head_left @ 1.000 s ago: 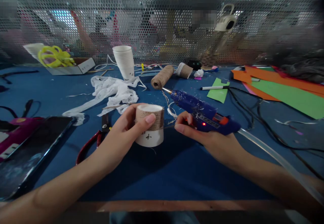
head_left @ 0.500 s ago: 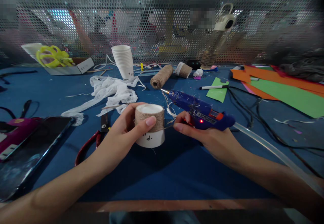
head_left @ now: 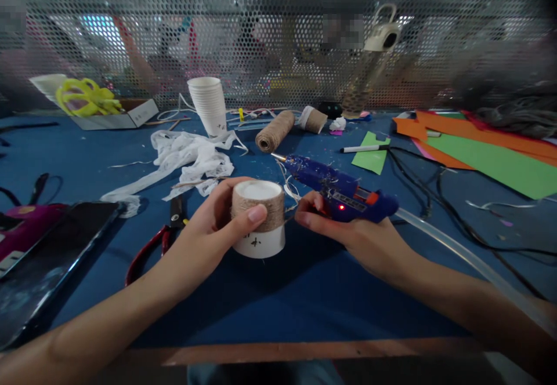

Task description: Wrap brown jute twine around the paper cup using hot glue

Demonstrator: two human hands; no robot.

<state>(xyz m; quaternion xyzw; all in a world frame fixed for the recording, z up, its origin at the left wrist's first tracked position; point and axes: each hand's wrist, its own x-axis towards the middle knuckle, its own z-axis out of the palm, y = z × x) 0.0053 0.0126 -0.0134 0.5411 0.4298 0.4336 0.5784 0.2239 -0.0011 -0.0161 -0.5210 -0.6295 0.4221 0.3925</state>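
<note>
My left hand (head_left: 217,217) is closed around a white paper cup (head_left: 263,244), its thumb across the front. Brown twine (head_left: 273,211) wraps the cup's upper part, and black marks show on the bare white below. To the right, my right hand (head_left: 335,222) grips a blue hot glue gun (head_left: 335,185) with a lit red light and a clear glue stick at its back. The gun's metal tip points left, beyond the cup and apart from it. A thin strand of twine seems to run from the cup towards my right fingertips.
Behind the cup lie a twine roll (head_left: 275,132), white lace (head_left: 191,156) and stacked paper cups (head_left: 208,106). Red-handled scissors (head_left: 150,249) and a phone (head_left: 56,263) are at left. Coloured paper (head_left: 487,159) and black cables (head_left: 452,211) lie right. A perforated metal screen (head_left: 261,43) stands behind.
The cup has tilted slightly and dropped a little in my left hand. The whole view has shifted slightly; the glue gun stays in my right hand in much the same pose.
</note>
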